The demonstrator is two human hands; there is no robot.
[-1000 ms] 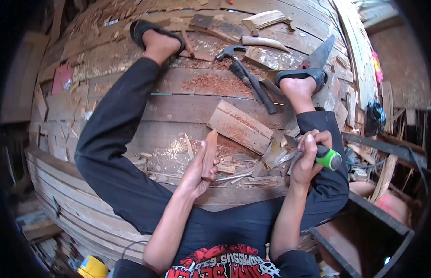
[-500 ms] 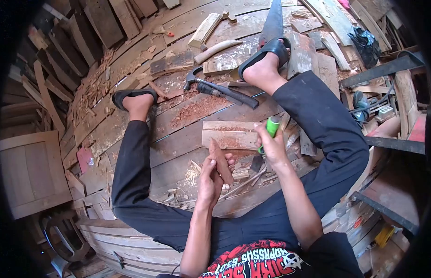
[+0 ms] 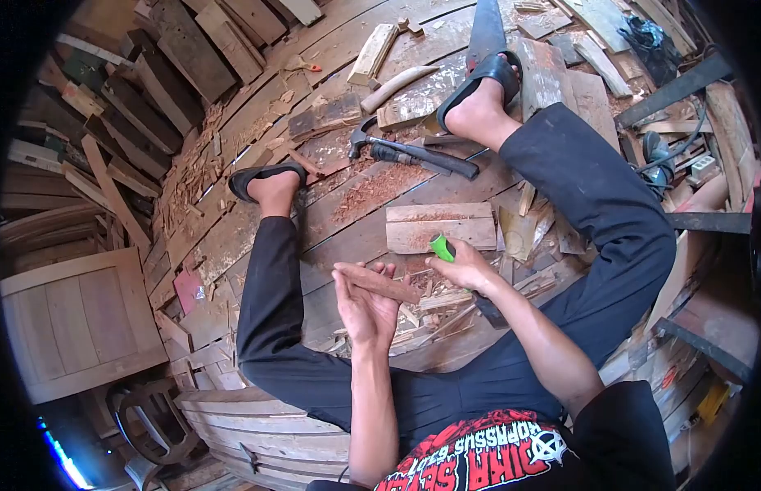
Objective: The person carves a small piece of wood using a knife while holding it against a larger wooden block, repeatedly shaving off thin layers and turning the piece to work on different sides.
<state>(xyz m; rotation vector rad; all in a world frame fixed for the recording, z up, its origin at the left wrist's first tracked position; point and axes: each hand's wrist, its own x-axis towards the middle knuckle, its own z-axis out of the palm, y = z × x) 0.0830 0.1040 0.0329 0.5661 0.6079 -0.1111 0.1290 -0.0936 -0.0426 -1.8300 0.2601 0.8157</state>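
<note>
My left hand [image 3: 365, 319] holds a narrow, reddish-brown piece of carved wood [image 3: 382, 284] between thumb and fingers, lying nearly level. Just to its right, my right hand [image 3: 469, 268] is wrapped around a green-handled tool [image 3: 440, 245]. A dark, flat part [image 3: 489, 312] shows below that wrist and looks like the tool's blade, though the join is hidden. The wood's right end is close to the right hand, apart from it. Beyond both hands, a pale wooden block [image 3: 440, 229] with reddish dust on it lies on the floor.
A claw hammer [image 3: 413, 151] lies between the feet beside a dark-handled tool [image 3: 397, 156]. A saw blade [image 3: 485, 33] reaches past the right sandal [image 3: 483, 86]. Shavings [image 3: 372, 192] and offcuts litter the plank floor. Boards lean at the left; a paintbrush [image 3: 302, 65] lies farther off.
The wood in my left hand has turned from nearly upright to nearly level. My right hand has come lower and closer to it, tilting the green handle leftward. The whole view has shifted.
</note>
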